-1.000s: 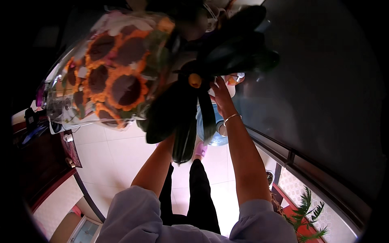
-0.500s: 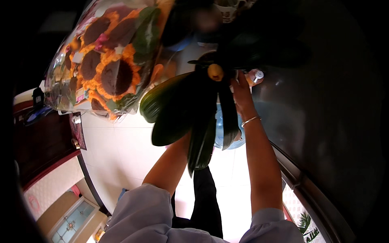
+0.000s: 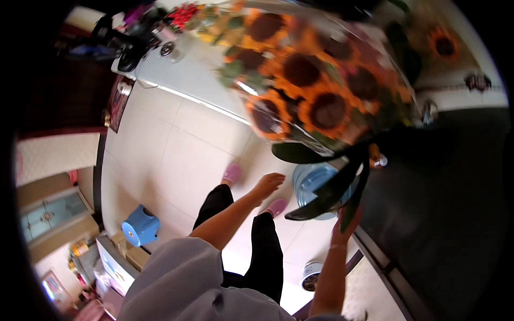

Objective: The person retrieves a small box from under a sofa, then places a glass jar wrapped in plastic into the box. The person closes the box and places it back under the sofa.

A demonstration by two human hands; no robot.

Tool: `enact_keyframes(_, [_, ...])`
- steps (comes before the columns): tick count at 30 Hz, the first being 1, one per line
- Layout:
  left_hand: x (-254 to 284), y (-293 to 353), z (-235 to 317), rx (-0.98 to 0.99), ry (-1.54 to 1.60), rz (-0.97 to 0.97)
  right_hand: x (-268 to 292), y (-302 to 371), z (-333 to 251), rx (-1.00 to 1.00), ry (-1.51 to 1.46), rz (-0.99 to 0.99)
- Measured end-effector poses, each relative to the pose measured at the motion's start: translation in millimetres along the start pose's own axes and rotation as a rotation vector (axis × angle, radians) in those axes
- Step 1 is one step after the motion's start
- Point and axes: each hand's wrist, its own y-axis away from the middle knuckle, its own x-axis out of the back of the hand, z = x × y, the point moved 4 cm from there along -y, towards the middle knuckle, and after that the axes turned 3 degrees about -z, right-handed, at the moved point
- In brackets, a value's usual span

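My left hand [image 3: 269,186] is over the floor, fingers loosely stretched and nothing seen in them. To its right stands a big clear blue water bottle [image 3: 310,187], partly covered by dark leaves. My right hand [image 3: 347,223] is lower right of the bottle, beside the hanging tip of a long dark green leaf [image 3: 316,206]. Leaf and blur hide its fingers, so I cannot tell whether it grips anything. Above both hands is a clear-wrapped bouquet of orange sunflowers [image 3: 326,111]. A small bottle with a shiny cap [image 3: 380,161] shows behind the leaves.
A dark surface [image 3: 423,214] fills the right side. A white counter [image 3: 195,80] with a jar [image 3: 170,52] runs along the back. On the tiled floor are a blue stool [image 3: 141,226] and a white pot [image 3: 311,276].
My view has swung, so the sunflowers stand farther right. Both hands have come back from the plant's middle; my left hand is now out from behind the leaves.
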Motion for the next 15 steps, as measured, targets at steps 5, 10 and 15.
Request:
enact_keyframes(5, [102,13,38,-0.175,-0.006,0.283,-100,142,6,-0.826,-0.580,-0.147])
enact_keyframes(10, [143,-15,113,-0.561,-0.077,0.417,-249,42,-156,-0.256,-0.410,-0.525])
enact_keyframes(15, [156,-22,191,-0.669,-0.310,0.532,-330,-62,-189,-0.104,-0.381,-0.227])
